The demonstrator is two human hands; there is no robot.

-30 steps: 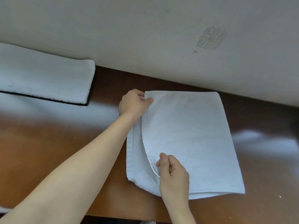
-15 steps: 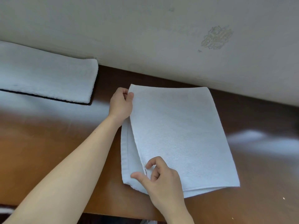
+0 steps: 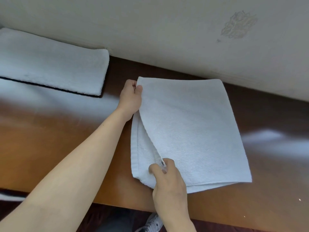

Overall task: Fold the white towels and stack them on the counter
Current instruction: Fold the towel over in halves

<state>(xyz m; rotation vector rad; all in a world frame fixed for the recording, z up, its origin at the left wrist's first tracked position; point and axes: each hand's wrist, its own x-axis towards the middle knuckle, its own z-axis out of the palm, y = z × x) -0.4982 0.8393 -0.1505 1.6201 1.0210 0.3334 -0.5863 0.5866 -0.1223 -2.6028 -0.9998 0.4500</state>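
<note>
White terry towel (image 3: pixel 189 131) — rectangular, folded, lying mid-desk (image 3: pixel 50 139) by the back edge. Left hand (image 3: pixel 130 97) pinches its far left corner; right hand (image 3: pixel 167 180) pinches the near left hem. Second folded towel (image 3: pixel 50 64) — back-left corner.

The left hand (image 3: pixel 130 97) reaches forward on an outstretched arm, thumb and fingers pinching a towel (image 3: pixel 192 131) corner. The right hand (image 3: pixel 168 183), nearer, pinches its edge.

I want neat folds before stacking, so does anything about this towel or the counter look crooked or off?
The towel is askew: its top layer's left edge slants diagonally, baring a strip of the lower layer, where the left hand and right hand pinch it. A blotchy patch mars the wall.
</note>
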